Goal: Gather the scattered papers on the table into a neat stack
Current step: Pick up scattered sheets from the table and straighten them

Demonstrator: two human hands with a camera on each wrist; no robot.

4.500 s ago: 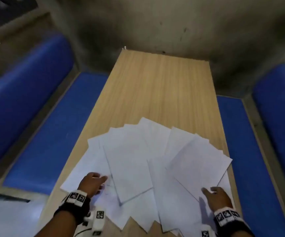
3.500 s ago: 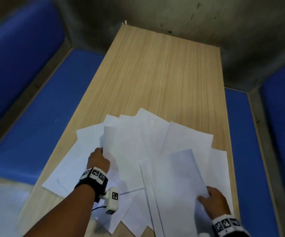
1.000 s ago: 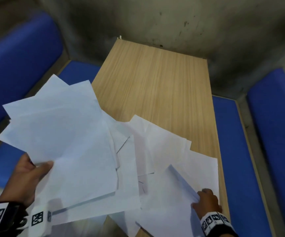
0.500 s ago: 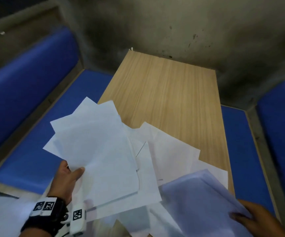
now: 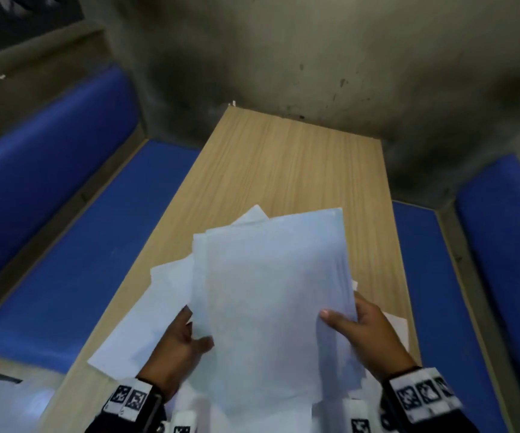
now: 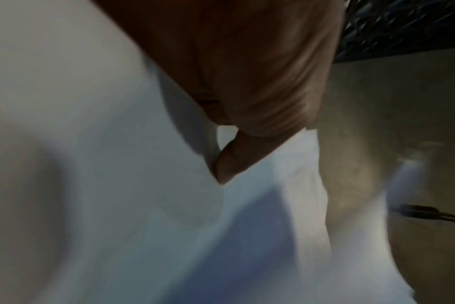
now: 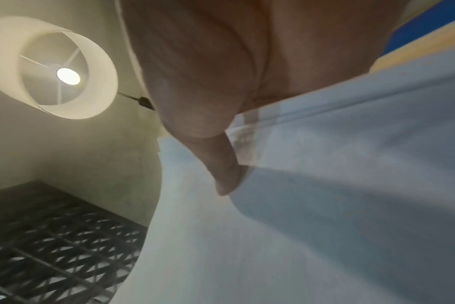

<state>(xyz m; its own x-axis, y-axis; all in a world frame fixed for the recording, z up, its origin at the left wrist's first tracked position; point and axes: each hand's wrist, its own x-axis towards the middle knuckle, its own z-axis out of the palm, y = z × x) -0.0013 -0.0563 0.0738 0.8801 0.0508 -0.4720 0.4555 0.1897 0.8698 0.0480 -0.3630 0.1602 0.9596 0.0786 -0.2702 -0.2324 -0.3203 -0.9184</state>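
**Both bundles just came together**

Closest to the camera, the left hand (image 5: 179,348) and right hand (image 5: 366,329) are each clamped on an edge of one raised bundle of papers (image 5: 271,307), thumbs on top and fingers (image 5: 358,303) wrapped underneath. Half a second ago each hand had its own loose batch, held well apart, so the two have only now merged. Sheets are still skewed, corners poking out top and left. A few stray sheets (image 5: 146,320) lie flat on the wooden surface (image 5: 283,164) just under and left of the bundle, one corner peeking out on the right too. Beyond that, blue benches (image 5: 65,260) and a grubby wall. I reckon squaring up comes next, then those leftovers.
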